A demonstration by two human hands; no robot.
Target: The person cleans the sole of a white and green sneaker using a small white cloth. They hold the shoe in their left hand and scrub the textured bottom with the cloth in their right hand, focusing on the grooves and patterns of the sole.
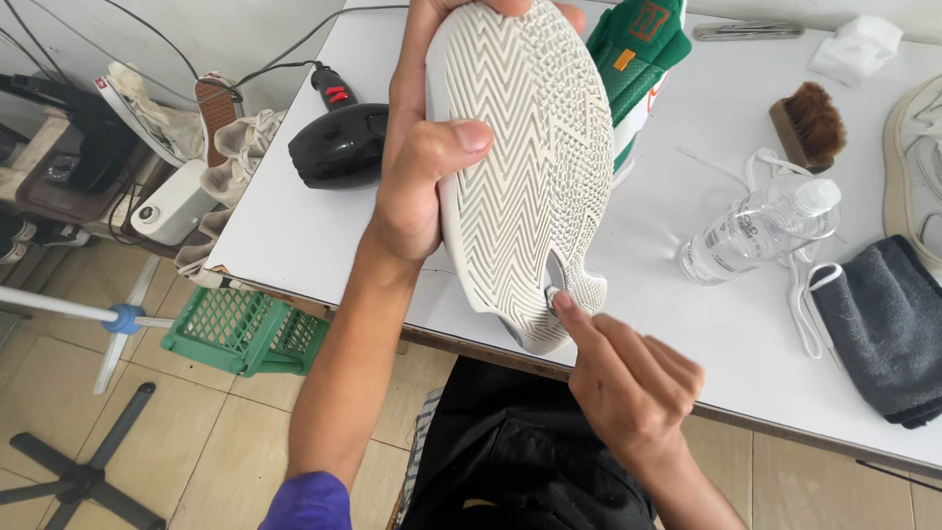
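Your left hand (pixel 417 167) holds the shoe (pixel 525 167) up over the near edge of the white table (pixel 687 324), sole turned toward you, with the thumb pressed flat across the zigzag tread and the fingers wrapped round the far side, so the grip is firm and closed on the shoe. Its heel end points down toward your lap, the toe end up and away. Your right hand (pixel 633 378) is loosely curled, holding nothing, and its index fingertip (pixel 564 304) touches a small grey patch in the tread near the heel. Behind the shoe, partly hidden by it, lies a green, white and orange shoe (pixel 638 59). To the left on the table sits a black hair dryer (pixel 339 142) with its cord running off toward the wall. To the right lie a clear plastic bottle (pixel 760 226) on its side, white laces (pixel 775 172) looped under and around it, a wooden brush (pixel 810 123), a crumpled white tissue (pixel 854 44) and a grey cloth (pixel 883 324) hanging at the table's near edge. Another pale shoe (pixel 917 157) shows at the right border. A green basket (pixel 245 329) stands on the tiled floor under the table's left corner.
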